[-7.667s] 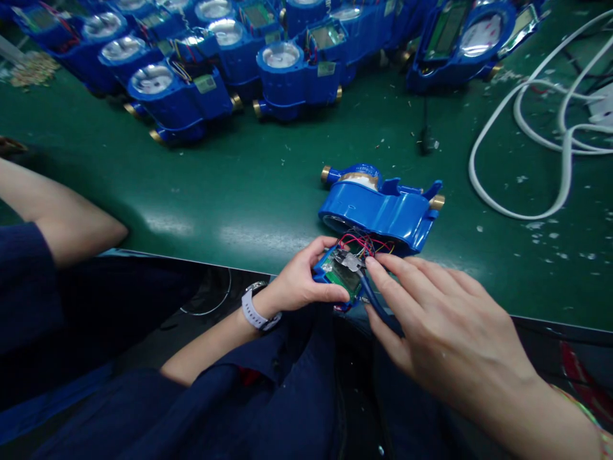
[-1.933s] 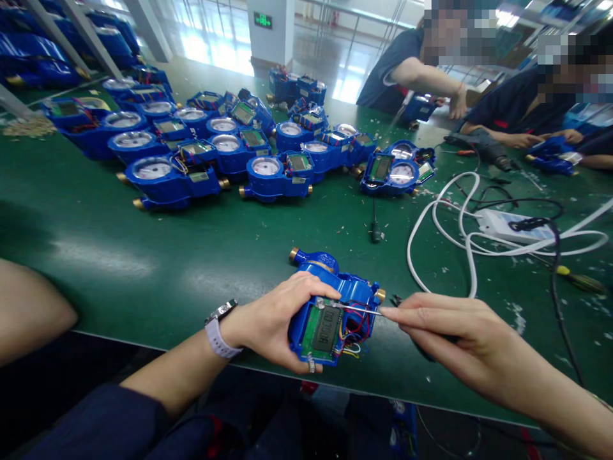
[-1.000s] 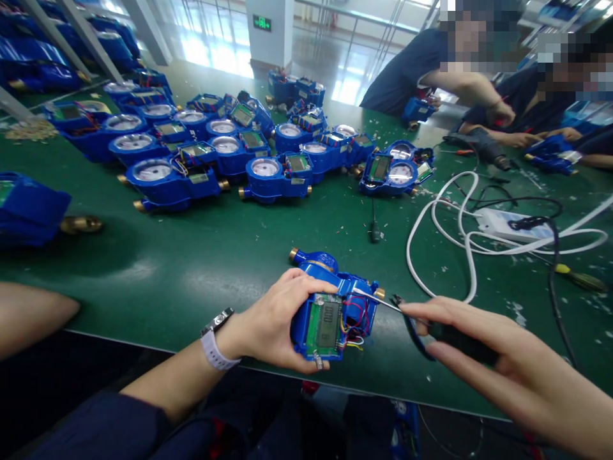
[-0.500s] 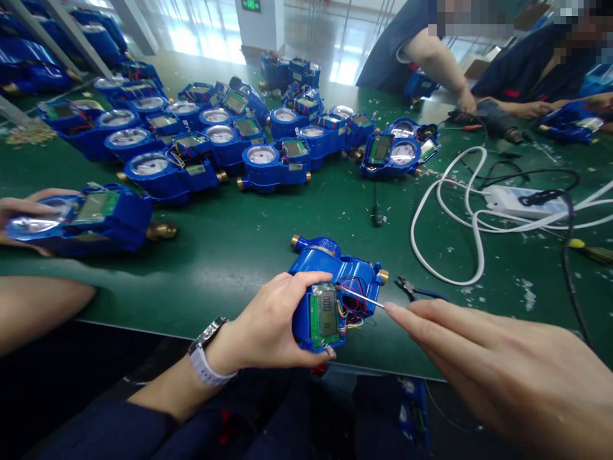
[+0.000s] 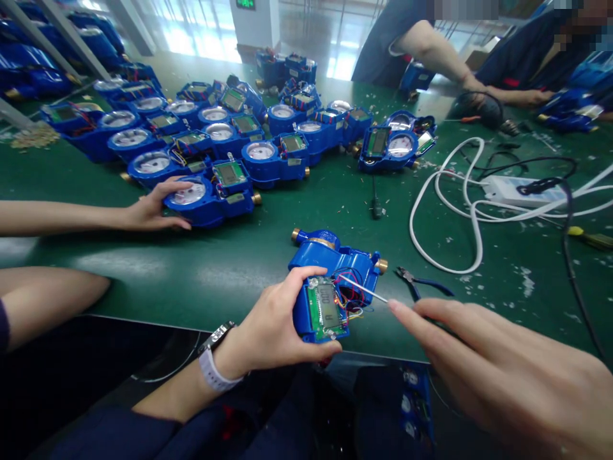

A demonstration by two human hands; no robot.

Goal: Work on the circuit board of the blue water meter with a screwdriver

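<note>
My left hand (image 5: 278, 322) grips the blue display housing of a water meter, its fingers along the top edge and its thumb below. Inside that housing sits a green circuit board (image 5: 327, 308) with an LCD showing digits and a small orange light. The blue water meter body (image 5: 330, 252), with brass ends, lies behind it on the table. Thin coloured wires (image 5: 353, 295) run between board and body. My right hand (image 5: 502, 358) is closed around a slim screwdriver (image 5: 366, 289); its metal shaft points at the wires by the board's upper right corner. The handle is hidden in the hand.
Several blue water meters (image 5: 220, 131) crowd the green table's (image 5: 230, 255) far left. A co-worker's hand (image 5: 160, 204) rests on one meter at left. Cutting pliers (image 5: 419, 281), a white cable (image 5: 412, 217) and a power strip (image 5: 522, 191) lie right. Other people work at the back right.
A co-worker's hand at left has carried a water meter forward and right to the group. My screwdriver tip stays near the wires; an orange light now shows on the board.
</note>
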